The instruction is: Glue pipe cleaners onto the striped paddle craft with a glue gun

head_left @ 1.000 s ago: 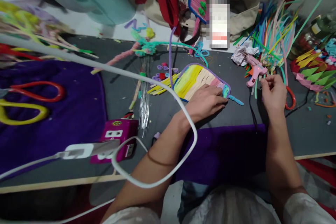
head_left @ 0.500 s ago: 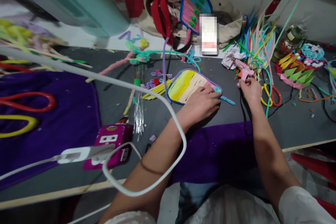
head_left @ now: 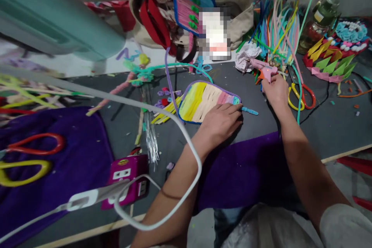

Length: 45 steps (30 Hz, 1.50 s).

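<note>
My left hand [head_left: 222, 122] lies with extended fingers over the lower right edge of a flat fan-shaped piece [head_left: 200, 100] striped in yellow, cream, pink and blue, with a purple and blue rim. A short blue twisted handle [head_left: 250, 111] sticks out at its right end, beside my fingertips. My right hand [head_left: 276, 91] is closed around the grip of a pink glue gun [head_left: 264, 68]. The gun's nozzle points left, close to a crumpled white paper [head_left: 247, 56]. Part of its grip is hidden by my fingers.
Red and yellow scissors [head_left: 308, 97] lie right of my right hand. Behind stand a bundle of pipe cleaners [head_left: 281, 31] and a glass jar [head_left: 319, 23]. A white cable [head_left: 186, 143] loops across my left forearm from a magenta power socket [head_left: 124, 186].
The view has shifted, so most things at the back sit further left. My right hand has turned the glue gun more sideways. My left hand stays on the fan-shaped piece.
</note>
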{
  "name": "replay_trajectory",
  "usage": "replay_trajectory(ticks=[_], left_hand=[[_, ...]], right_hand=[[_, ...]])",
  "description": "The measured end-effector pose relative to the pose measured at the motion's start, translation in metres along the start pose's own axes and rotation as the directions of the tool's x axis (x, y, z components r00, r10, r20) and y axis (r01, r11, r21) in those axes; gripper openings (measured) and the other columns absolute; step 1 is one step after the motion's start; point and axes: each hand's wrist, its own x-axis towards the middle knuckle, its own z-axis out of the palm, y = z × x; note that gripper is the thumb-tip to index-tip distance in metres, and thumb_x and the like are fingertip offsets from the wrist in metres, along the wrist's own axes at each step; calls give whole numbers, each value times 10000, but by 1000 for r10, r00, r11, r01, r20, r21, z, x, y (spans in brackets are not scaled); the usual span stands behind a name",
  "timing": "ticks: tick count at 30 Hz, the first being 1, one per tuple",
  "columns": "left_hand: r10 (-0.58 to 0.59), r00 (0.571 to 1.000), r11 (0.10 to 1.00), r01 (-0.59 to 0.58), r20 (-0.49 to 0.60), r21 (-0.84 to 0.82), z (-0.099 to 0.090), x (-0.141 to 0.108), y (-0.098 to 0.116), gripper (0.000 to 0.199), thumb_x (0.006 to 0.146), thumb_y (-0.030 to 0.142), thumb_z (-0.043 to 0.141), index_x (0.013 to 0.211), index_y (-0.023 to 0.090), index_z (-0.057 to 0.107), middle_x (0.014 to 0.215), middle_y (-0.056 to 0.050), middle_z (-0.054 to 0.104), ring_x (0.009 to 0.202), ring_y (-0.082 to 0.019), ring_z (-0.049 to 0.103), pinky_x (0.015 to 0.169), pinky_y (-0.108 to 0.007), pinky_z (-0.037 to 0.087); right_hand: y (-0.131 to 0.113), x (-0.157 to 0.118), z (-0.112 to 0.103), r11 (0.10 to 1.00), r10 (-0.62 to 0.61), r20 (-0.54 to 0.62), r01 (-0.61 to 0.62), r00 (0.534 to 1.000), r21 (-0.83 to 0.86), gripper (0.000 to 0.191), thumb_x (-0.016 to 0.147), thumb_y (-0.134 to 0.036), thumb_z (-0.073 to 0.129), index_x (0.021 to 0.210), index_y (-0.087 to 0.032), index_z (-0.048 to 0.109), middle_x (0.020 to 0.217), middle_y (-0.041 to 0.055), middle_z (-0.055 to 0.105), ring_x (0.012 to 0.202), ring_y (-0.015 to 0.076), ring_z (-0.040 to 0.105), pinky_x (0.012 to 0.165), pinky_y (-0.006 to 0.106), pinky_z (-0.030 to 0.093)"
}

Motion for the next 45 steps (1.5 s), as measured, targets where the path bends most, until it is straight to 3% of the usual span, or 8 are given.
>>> replay_trajectory(ticks=[4,7,10,14,20,28,37,45], left_hand=[[13,999,1000,-14,-47,-14,4,-3,-4,218,1014,254,611,1136,160,765,1358,-141,739,1153,-306,728,948,-470,601],[-12,994,998,5,-108,-58,7,-3,-6,228,1037,254,573,1092,183,782,1304,-118,769,1115,-276,745,939,-436,606],[-47,984,995,31,-172,-95,11,-1,-5,234,1047,258,564,1055,189,787,1224,-111,799,1059,-252,761,912,-410,609],[-102,963,992,79,-248,-101,18,1,-2,205,1047,266,584,1045,197,776,1144,-97,818,987,-230,767,859,-379,605],[-143,948,988,121,-285,-92,20,0,1,139,1011,242,640,1066,210,764,1114,-85,806,1024,-220,748,892,-370,578],[-169,957,984,152,-234,-90,13,-2,3,129,1009,232,622,1060,224,740,1088,-71,788,1014,-211,727,891,-361,571],[-174,943,982,147,-282,-116,15,-5,0,182,1002,162,602,1115,197,740,1080,-81,773,1005,-193,731,867,-311,579],[-297,927,949,259,-230,-182,15,-7,-1,188,966,183,644,1112,185,763,985,-73,744,903,-189,707,797,-294,556]], right_hand=[[5,-4,-9,971,64,18,-67,998,230,184,851,-327,632,967,-184,624,812,75,703,776,251,697,717,388,549],[7,-14,-25,847,63,98,-106,993,522,252,852,-332,634,1072,-220,589,756,-2,652,647,190,650,567,314,523],[6,-29,-46,707,-31,146,-82,989,702,284,829,-371,701,1060,-251,588,802,-20,642,690,158,645,592,286,547],[8,-47,-62,559,-127,291,-174,948,811,318,784,-416,795,924,-240,570,788,-21,633,664,131,623,545,253,531],[18,-57,-44,448,-160,561,-447,812,775,423,784,-556,821,838,-218,571,583,-73,543,415,61,444,335,193,278],[13,-58,-43,525,-55,697,-573,715,629,250,895,-262,733,744,-217,540,487,-83,508,351,80,490,310,190,297],[6,-57,-49,564,-21,712,-580,702,588,208,936,-136,638,765,-203,541,475,-96,503,330,70,498,300,175,312],[14,-63,-44,638,-82,679,-485,730,598,182,914,-226,668,776,-211,549,429,-78,513,330,80,460,333,191,337]])
